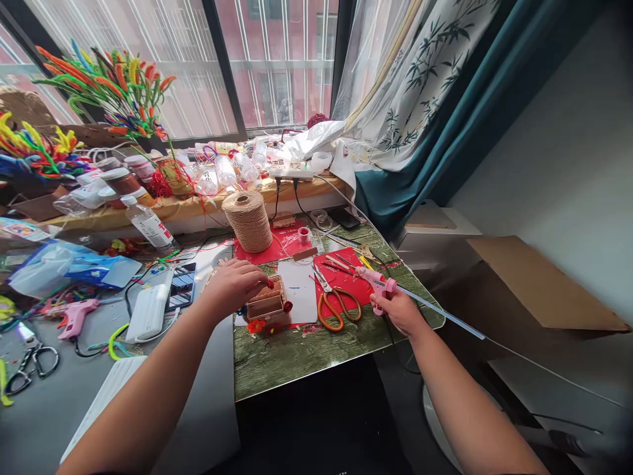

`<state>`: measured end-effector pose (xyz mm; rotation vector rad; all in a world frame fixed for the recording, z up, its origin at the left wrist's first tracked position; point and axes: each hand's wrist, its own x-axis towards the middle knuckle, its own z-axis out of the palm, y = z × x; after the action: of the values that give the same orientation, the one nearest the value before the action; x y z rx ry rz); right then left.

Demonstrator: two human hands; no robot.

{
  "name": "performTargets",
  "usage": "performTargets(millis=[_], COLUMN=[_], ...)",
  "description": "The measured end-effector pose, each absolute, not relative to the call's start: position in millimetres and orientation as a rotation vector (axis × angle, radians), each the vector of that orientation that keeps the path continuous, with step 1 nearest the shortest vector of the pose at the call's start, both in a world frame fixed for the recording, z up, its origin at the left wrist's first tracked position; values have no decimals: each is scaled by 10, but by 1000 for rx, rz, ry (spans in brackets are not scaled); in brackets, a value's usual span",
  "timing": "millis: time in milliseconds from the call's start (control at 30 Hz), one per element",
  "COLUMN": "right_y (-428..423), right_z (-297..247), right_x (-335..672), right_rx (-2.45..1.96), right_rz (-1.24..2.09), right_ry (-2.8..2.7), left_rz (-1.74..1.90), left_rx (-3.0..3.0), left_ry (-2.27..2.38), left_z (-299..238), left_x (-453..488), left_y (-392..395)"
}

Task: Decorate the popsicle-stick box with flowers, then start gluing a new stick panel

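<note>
The left hand [232, 285] rests over a small wooden box [267, 305] near the front of the green table [306, 356], fingers curled, thumb and fingertips pinched on a red bit [270, 284] at the box's top edge. The right hand [398, 310] is closed round the handle of a pink gun [376, 282], held just off to the right of the box with its nozzle pointing left and a long clear stick [440, 310] trailing out behind, past the table edge. Whether a finger sits on the trigger cannot be told.

The work looks like gluing trim onto the box. To do it well, the left hand should keep the box pressed flat so it cannot slide on the white paper [298, 290] beneath it, and hold the red bit by its sides, leaving the joint open to the nozzle. The gun has to cross over the scissors [336, 305] lying between the hands, so it is best lifted clear of them rather than dragged. A small dot of glue would do; too much could ooze onto the fingertips, which sit very close. The long stick and the gun's cord want watching, lest they sweep things off the table. A red flower [256, 326] lies just in front of the box, and the twine [248, 221] stands well behind, out of the way
</note>
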<state>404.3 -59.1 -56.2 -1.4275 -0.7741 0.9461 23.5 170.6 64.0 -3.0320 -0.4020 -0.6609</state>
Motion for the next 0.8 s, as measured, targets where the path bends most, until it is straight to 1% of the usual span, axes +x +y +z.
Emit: performTargets(millis=[233, 300, 467, 667, 800], right_y=[-435, -425, -438, -426, -464], right_z=[-685, -741, -851, -874, -812], right_x=[4248, 4273, 4297, 4310, 4302], right_rx=[-1547, -1540, -1504, -1513, -1607], right_rz=[863, 849, 832, 825, 785], right_ry=[-827, -815, -787, -776, -868], left_rz=[-583, -586, -498, -225, -324], left_rx=[-3117, -3167, -3293, -3500, -3500], left_ry=[-386, -451, -1032, -1685, -1862], left_z=[652, 649, 706, 780, 730], left_x=[438, 477, 540, 590, 561], left_y=[1854, 1887, 1924, 1971, 2020])
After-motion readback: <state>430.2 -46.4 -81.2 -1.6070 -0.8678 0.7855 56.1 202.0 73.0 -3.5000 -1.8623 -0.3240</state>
